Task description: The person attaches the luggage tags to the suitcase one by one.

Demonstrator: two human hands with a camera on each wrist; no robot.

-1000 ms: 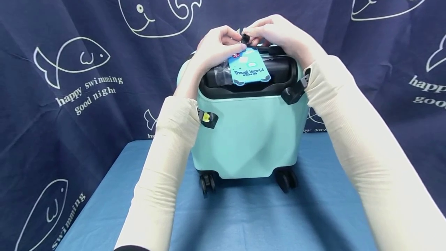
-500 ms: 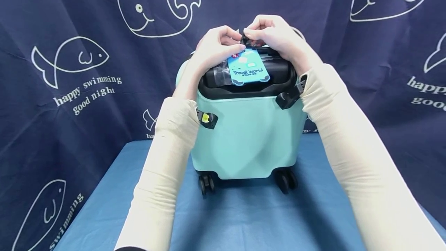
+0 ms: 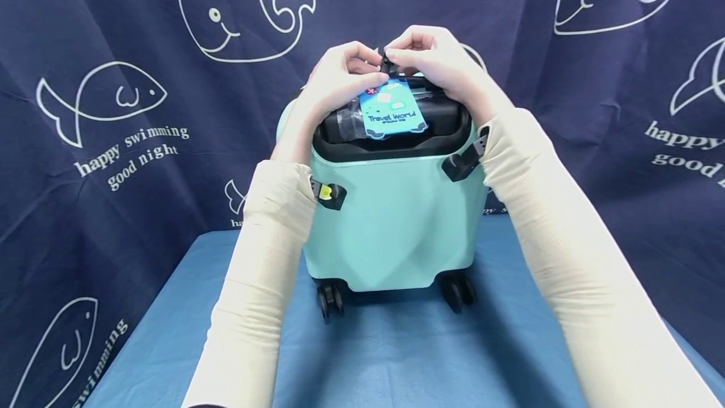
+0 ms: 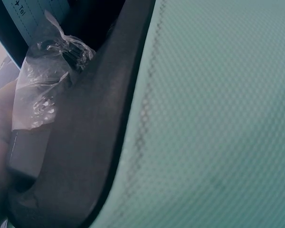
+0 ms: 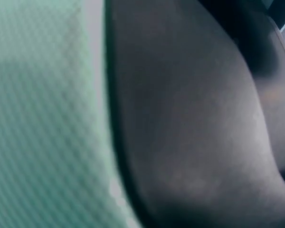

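Observation:
A mint-green suitcase (image 3: 391,219) stands upright on its wheels. Over its black top handle (image 3: 447,109) hangs a blue luggage tag (image 3: 393,119) lettered "Travel World", with a short black strap (image 3: 386,67) at its upper end. My left hand (image 3: 340,77) pinches the strap low down, thumb at the tag's top edge. From the other side, my right hand (image 3: 433,58) pinches the strap's upper part between thumb and fingers. In the left wrist view, the tag's back (image 4: 26,16) shows printed lines and "Tel". The far fingers of both hands are partly hidden.
Crinkled clear plastic (image 4: 42,90) wraps part of the handle beside the tag. Black wrist cameras (image 3: 461,165) hang close in front of the suitcase shell. A blue cloth (image 3: 362,357) covers the table, and a navy printed curtain (image 3: 113,219) stands behind.
My right hand and forearm have drawn slightly inward and down at the strap. My left hand keeps its place on the tag. The whole head view has shifted a little, scene moving left.

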